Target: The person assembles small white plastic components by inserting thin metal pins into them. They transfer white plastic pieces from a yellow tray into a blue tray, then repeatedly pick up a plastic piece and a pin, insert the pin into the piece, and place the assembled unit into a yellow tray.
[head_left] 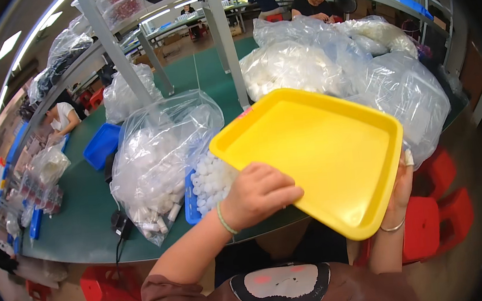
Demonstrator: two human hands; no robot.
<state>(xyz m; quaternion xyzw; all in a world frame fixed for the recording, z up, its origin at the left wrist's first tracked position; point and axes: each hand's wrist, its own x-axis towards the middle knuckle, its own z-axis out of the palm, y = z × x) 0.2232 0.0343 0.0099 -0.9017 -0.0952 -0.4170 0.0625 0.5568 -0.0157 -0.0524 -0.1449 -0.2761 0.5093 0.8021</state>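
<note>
A shallow yellow tray [316, 149] with rounded corners is held up at a tilt above the table's near edge, and only its bare inner bottom shows. My left hand [261, 190], a pale green band at its wrist, is closed at the tray's near left rim with the thumb along the edge. At the right rim my right hand [400, 193] grips from outside; some of its fingers are hidden behind the tray, and a white covering shows on one fingertip. Behind my left hand, a blue tray [190, 204] holds many small white rounded pieces [212, 182], partly covered by the yellow tray.
Clear plastic bags of white parts stand on the green table [80, 224], one bag [160, 152] left and a heap [302, 57] behind. A blue bin [101, 145] lies farther left. Grey metal posts [225, 47] rise from the table. Red stools [421, 229] flank me. Other people sit beyond.
</note>
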